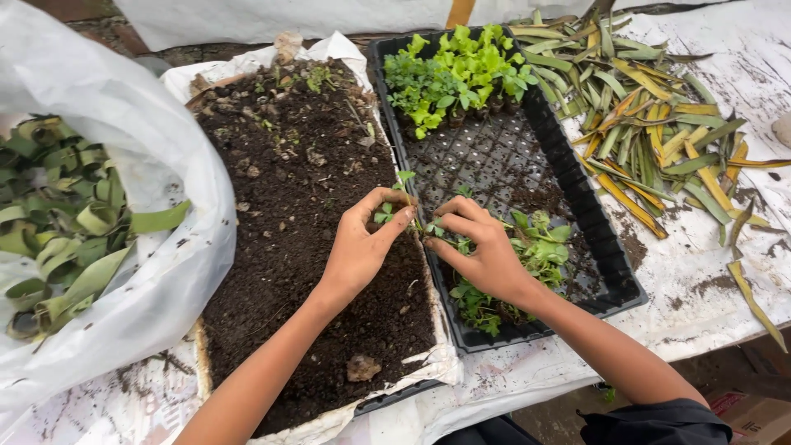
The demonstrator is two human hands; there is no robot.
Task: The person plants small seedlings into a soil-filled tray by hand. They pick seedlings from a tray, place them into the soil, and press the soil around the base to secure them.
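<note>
1. A small green seedling [386, 214] is sitting pinched in the left hand [362, 247], fingers curled narrow around it, right above the seam where the soil meets the black tray.
2. The right hand [482, 251] is closing its fingertips on another little sprig [437, 232], just beside the left hand; the two hands are almost touching.
3. Under the left hand, a bed of dark soil [297, 214] is lying on a white sheet [329, 424], with bits of root and a pale clod [362, 367] near its front edge.
4. Under the right hand, the black perforated tray [577, 198] is holding a loose heap of pulled seedlings [535, 247] at its near end.
5. At the tray's far end, a dense clump of bright green seedlings [457, 70] is standing upright.
6. Right of the tray, a pile of green and yellow leaf strips [651, 124] is spreading over the white-covered table [700, 280], which is showing smears of soil.
7. Far left, a white bag [124, 165] is gaping open with curled green leaf strips [58, 231] inside.
</note>
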